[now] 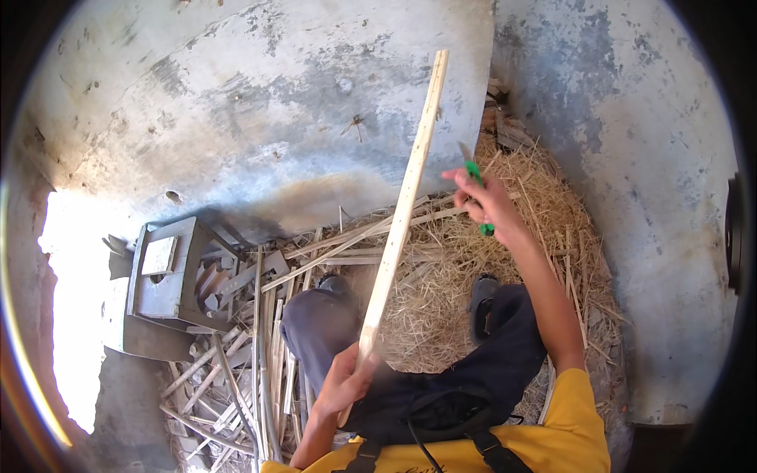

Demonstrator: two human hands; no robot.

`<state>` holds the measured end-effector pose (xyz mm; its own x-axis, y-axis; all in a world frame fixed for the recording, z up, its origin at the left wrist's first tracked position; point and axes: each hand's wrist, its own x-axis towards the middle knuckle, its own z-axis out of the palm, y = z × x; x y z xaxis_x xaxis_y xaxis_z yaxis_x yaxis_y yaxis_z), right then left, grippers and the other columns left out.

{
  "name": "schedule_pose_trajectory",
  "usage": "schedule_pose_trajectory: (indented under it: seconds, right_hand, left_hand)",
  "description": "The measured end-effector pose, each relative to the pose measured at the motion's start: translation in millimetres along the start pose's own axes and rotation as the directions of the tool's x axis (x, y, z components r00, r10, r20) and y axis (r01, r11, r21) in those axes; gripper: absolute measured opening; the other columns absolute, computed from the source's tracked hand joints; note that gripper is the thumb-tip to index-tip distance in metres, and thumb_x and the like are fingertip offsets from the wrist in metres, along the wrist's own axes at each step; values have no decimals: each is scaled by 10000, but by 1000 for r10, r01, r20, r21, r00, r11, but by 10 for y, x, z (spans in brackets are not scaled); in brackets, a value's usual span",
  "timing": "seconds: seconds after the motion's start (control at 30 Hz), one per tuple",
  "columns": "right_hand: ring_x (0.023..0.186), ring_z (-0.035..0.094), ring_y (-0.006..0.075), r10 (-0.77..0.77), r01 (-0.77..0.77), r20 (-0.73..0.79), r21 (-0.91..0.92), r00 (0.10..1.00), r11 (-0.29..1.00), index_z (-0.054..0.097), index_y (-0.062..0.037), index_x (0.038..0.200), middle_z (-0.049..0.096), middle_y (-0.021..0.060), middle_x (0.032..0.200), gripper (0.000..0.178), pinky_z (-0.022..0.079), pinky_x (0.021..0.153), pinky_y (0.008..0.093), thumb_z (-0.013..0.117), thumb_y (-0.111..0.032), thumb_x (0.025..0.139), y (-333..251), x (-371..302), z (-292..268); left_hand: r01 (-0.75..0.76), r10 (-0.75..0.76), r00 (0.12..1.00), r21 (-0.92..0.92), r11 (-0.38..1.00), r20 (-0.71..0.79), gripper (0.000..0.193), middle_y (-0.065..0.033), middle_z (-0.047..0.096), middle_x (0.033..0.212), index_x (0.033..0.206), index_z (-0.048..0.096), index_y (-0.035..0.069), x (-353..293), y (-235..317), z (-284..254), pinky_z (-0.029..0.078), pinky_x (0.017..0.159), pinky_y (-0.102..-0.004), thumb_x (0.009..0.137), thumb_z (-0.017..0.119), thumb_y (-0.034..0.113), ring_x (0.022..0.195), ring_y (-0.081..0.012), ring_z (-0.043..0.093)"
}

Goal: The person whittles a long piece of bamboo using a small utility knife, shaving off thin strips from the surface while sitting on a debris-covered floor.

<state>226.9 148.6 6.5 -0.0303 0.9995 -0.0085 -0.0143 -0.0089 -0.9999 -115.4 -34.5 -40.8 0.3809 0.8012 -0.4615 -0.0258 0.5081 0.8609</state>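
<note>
My left hand (347, 381) is closed around the lower part of a long pale wooden strip (404, 206). The strip slants up and slightly right, its far end standing before the wall, with small dark marks along its face. To the right of the strip, and apart from it, my right hand (487, 199) grips a knife (473, 172) with a green handle. Its short blade points up and is blurred. The index finger of that hand stretches toward the strip. My lap and bent legs are below, in dark trousers.
Straw and shavings (426, 315) cover the floor between my shoes. Loose wooden sticks (272, 355) pile up at the left, beside a grey wooden box (169, 268). Weathered plaster walls (315, 94) rise ahead and at the right. Bright light enters through an opening at the far left.
</note>
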Motion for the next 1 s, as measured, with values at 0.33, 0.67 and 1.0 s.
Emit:
schedule_pose_trajectory:
  seconds: [0.33,0.67,1.0]
  right_hand:
    - [481,264,3,-98,96,12,105,995,990,616,-16,1415,435,-116,660,491,186,464,246,699,-309,1030,89,-272,65]
    - [526,451,80,-451,430,-32,-248,892,868,703,-26,1241,632,25,727,354,360,503,278,555,-311,1091,262,-579,8]
    - [625,695,248,-643,655,282,-597,712,463,711,-86,1043,723,48,824,282,520,520,364,747,-351,951,239,-1041,344]
  left_hand:
    - [-58,44,985,85,995,168,338,66,413,674,917,518,93,263,-124,106,324,447,-224,1098,547,376,518,-28,351]
    - [-189,187,982,297,936,32,326,12,467,743,999,566,-27,415,300,478,368,663,-316,1095,477,272,731,-94,398]
    - [-338,367,930,330,881,-26,351,97,442,719,1131,585,28,578,423,733,279,537,-211,1130,488,365,621,0,362]
